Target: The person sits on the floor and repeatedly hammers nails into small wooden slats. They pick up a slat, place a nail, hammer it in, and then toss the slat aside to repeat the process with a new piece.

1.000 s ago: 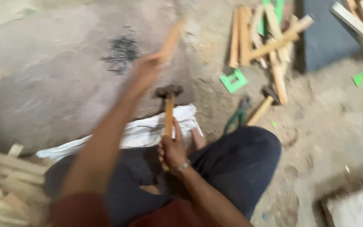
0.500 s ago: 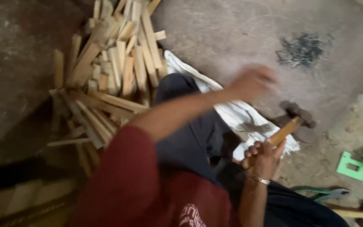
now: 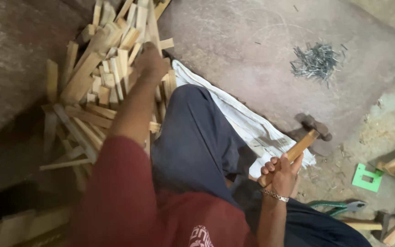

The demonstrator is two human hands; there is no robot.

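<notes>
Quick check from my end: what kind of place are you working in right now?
Most likely a small floor-level woodworking or carpentry workshop. The left hand reaches into a pile of cut wooden strips, the right hand holds a wooden-handled hammer, and loose nails lie heaped on the bare concrete floor.

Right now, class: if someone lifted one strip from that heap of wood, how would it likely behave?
A strip from the wood pile looks thin, so probably light and stiff. Flat-sided, it should slide rather than roll. The left hand reaches into a loose stack; neighbours may shift.
</notes>
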